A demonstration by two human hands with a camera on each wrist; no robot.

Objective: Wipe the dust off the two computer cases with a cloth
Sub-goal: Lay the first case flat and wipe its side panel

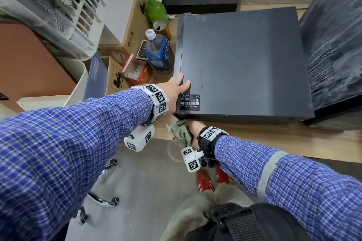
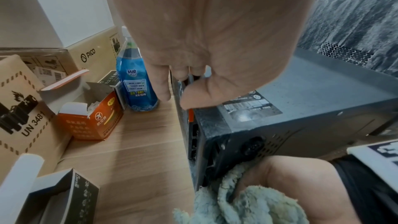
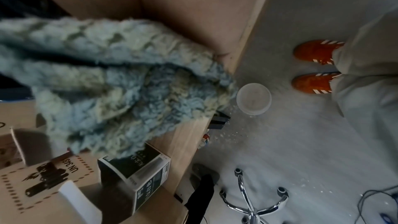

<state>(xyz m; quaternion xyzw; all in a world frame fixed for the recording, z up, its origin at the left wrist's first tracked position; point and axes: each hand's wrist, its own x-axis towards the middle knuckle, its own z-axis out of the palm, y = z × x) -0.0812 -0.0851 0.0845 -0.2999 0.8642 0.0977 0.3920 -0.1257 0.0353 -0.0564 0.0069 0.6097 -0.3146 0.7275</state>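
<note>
Flat computer case (image 1: 241, 64) lies at tabletop (image 1: 293, 137) front edge. Left hand (image 1: 176, 92) grips its near-left corner, fingers curled over. Right hand (image 1: 194, 129) clutches cloth (image 1: 181, 133) against the case's front side.

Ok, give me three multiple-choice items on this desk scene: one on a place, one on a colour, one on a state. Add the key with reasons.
1. Where is the fluffy pale green cloth?
A. on the flat dark grey computer case's top
B. at that case's near lower corner
C. on the floor

2. What colour is the label of the clear plastic bottle left of the case?
A. blue
B. yellow
C. white

3. What is the left hand doing?
A. hanging free
B. gripping the case's corner
C. holding the bottle

Key: 1 B, the right hand presses it there; 2 A, blue wrap; 3 B, thumb on top, fingers over the side.
</note>
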